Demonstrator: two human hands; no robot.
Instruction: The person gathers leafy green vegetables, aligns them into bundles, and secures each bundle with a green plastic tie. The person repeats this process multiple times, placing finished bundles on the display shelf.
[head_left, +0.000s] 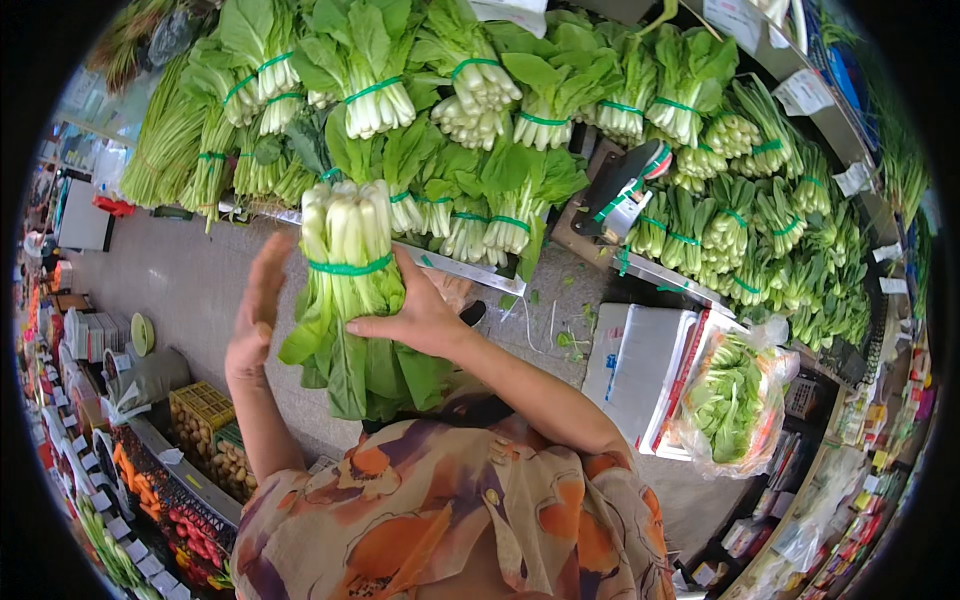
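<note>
A bunch of leafy greens with pale stalks (349, 225) hangs in front of me, stalk ends up and leaves down, bound by a green tape band (350, 267). My right hand (420, 307) grips it from the right, thumb across the leaves below the band. My left hand (259, 307) is off to the left of the bunch, fingers extended and slightly blurred, holding nothing. Beyond the bunch, more taped bunches (379, 105) lie piled on the vegetable display. A tape binding device (621, 191) with green tape stands to the right of them.
Small taped greens (742, 225) fill the right-hand stand. A white foam box (637, 375) and a plastic bag of greens (727, 405) sit below it. Behind on the left are a yellow crate of potatoes (199, 409) and carrots (135, 480). Leaf scraps litter the grey floor (555, 322).
</note>
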